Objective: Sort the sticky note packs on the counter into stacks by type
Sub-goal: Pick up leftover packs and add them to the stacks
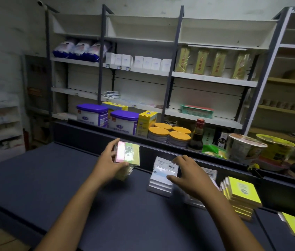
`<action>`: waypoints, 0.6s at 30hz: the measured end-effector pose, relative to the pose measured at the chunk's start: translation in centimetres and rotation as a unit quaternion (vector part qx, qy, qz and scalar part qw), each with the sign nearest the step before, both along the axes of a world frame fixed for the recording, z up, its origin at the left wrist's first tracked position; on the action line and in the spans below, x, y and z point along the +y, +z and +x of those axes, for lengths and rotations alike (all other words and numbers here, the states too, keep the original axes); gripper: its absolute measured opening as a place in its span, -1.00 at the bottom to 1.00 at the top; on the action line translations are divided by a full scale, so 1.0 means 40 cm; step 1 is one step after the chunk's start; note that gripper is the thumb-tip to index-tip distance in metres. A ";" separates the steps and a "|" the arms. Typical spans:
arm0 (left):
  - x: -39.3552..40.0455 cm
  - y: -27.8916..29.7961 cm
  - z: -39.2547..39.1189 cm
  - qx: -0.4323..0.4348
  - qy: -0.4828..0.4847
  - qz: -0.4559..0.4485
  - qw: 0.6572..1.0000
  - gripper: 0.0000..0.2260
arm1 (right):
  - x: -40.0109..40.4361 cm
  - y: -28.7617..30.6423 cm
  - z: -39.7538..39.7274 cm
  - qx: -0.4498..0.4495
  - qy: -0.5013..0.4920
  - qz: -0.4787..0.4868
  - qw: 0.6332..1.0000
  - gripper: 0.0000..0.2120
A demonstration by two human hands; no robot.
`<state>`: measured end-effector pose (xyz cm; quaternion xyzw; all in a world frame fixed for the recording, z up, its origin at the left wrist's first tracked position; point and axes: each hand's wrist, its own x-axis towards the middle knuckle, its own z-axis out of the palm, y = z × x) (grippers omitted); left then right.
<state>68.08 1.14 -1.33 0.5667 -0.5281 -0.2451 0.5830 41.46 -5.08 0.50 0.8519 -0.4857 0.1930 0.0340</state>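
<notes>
The left hand (109, 164) grips a pink-and-green pack (127, 153), fingers curled round it, above a matching stack on the tabletop (52, 178). The right hand (190, 175) rests spread fingers on the white stack (160, 180); yellow stack (241, 194) lies further right.

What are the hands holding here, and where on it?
The left hand grips a pastel multicolour pack by its left edge, above its stack. The right hand rests on the white stack's top pack, gripping nothing.

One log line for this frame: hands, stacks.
left hand: grips pastel pack atop its stack | right hand: touching white stack | yellow stack: untouched, right
</notes>
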 end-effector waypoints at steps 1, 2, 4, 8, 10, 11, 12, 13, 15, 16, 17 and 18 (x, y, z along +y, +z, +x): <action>-0.004 0.003 0.017 0.000 0.003 0.003 1.000 -0.25 | -0.004 -0.001 0.022 -0.003 0.008 0.003 1.000 -0.49; -0.010 0.006 0.032 -0.002 0.006 0.008 1.000 -0.25 | -0.009 -0.003 0.043 -0.004 0.016 0.004 1.000 -0.50; -0.025 0.012 0.062 -0.009 0.009 0.018 1.000 -0.25 | -0.019 -0.005 0.081 -0.007 0.031 0.005 0.999 -0.50; -0.067 0.021 0.109 -0.020 0.001 0.043 0.999 -0.24 | -0.041 -0.009 0.133 -0.014 0.051 0.005 0.999 -0.47; -0.090 0.024 0.125 -0.020 -0.011 0.060 0.998 -0.23 | -0.052 -0.012 0.145 -0.016 0.055 0.006 0.998 -0.46; -0.101 0.026 0.131 -0.025 -0.019 0.069 0.997 -0.23 | -0.058 -0.014 0.149 -0.016 0.057 0.006 0.998 -0.46; -0.112 0.028 0.135 -0.033 -0.027 0.077 0.996 -0.24 | -0.063 -0.015 0.150 -0.016 0.057 0.005 0.998 -0.46; -0.121 0.029 0.140 -0.044 -0.035 0.086 0.995 -0.24 | -0.068 -0.015 0.150 -0.015 0.056 0.005 0.998 -0.46; -0.137 0.029 0.149 -0.070 -0.048 0.113 0.990 -0.25 | -0.078 -0.014 0.148 -0.016 0.052 0.004 0.999 -0.45; -0.143 0.027 0.153 -0.085 -0.053 0.129 0.986 -0.27 | -0.082 -0.013 0.147 -0.018 0.051 0.004 0.999 -0.45; -0.148 0.023 0.158 -0.104 -0.056 0.146 0.982 -0.29 | -0.085 -0.012 0.146 -0.020 0.052 0.004 0.998 -0.45; -0.152 0.018 0.162 -0.125 -0.057 0.162 0.977 -0.32 | -0.088 -0.011 0.146 -0.020 0.054 0.004 0.998 -0.45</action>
